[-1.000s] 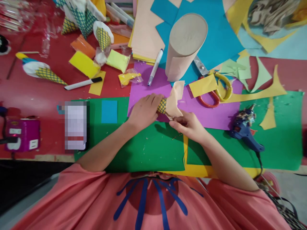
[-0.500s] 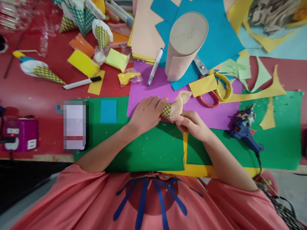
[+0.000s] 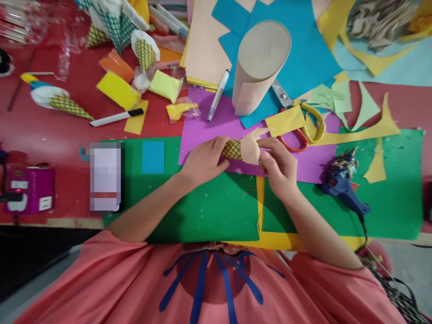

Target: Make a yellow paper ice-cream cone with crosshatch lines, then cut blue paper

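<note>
Yellow paper cone with dark crisscross lines [image 3: 232, 150]: probably light and easily dented, it is best gripped gently around its patterned body. It is held sideways by the left hand [image 3: 206, 159], curled over its left end. Its right end is wrapped in a plain peach paper collar [image 3: 249, 150], whose edge appears pinched by the right hand [image 3: 279, 167].

A coral shirt [image 3: 118, 283] bears blue streaks [image 3: 200, 288] over, apparently, a darker disc [image 3: 213, 283].
</note>
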Available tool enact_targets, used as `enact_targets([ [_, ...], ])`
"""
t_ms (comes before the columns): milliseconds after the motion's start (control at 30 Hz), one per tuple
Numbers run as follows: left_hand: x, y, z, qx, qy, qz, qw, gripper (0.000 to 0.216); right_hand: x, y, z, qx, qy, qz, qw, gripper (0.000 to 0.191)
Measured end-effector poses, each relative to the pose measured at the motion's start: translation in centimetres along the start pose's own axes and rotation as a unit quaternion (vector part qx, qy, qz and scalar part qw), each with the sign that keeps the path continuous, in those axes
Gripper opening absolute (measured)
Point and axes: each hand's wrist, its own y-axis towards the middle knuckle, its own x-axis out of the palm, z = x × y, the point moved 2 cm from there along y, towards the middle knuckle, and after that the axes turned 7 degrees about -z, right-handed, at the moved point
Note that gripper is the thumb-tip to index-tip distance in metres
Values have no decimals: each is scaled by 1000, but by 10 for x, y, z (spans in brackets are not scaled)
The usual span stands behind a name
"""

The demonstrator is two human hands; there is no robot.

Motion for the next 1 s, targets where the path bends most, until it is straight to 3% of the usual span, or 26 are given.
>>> enact_targets([
  [133,-1,1,1,-20,-4,-13,1000,42,4,-1,1,56,117,-92,987,36],
  [267,-2,1,3,-23,18,-21,999,41,8,-2,2,91,148,-152,973,46],
  [467,4,-1,5,43,60,17,997,39,11,-2,7,121,148,-137,972,36],
  [633,5,-1,7,59,72,33,995,37,11,1,7,135,136,-102,976,24],
  [867,-2,1,8,35,46,25,998,40,4,3,6,98,58,-69,991,46],
  [1000,-2,-2,12,86,64,25,994,45,5,4,7,94,78,-79,989,35],
])
